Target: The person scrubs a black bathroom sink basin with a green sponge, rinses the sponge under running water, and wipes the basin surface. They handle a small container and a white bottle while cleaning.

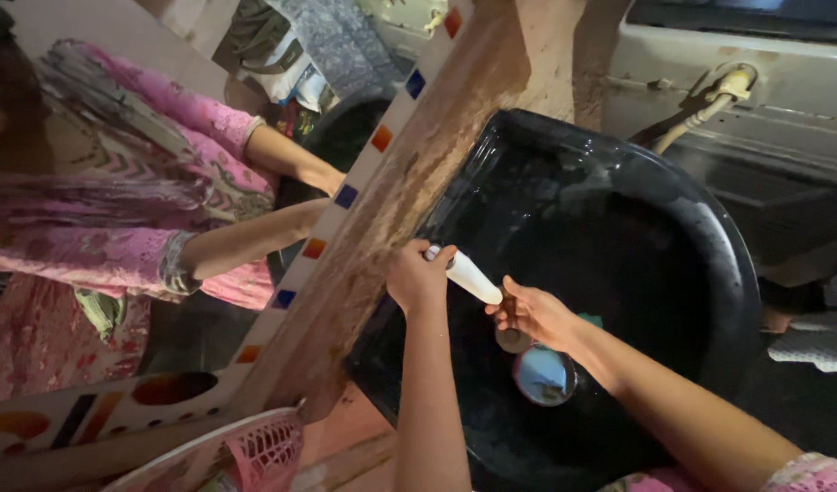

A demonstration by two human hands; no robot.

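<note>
My left hand (416,276) grips the handle end of a white tap (468,276) at the left rim of a round black wash basin (710,228). My right hand (530,312) is held under the tap's spout, fingers curled, inside the basin. Just below the right hand lie the drain (512,341) and a small pool of water (544,374) reflecting light. A mirror on the left shows the reflection of both arms in pink patterned sleeves (163,228).
The mirror's frame (345,196) is white with small coloured tiles and stands on a brown wall strip. A pink plastic basket (259,451) sits at the bottom left. A white appliance with a hose fitting (733,87) stands behind the basin.
</note>
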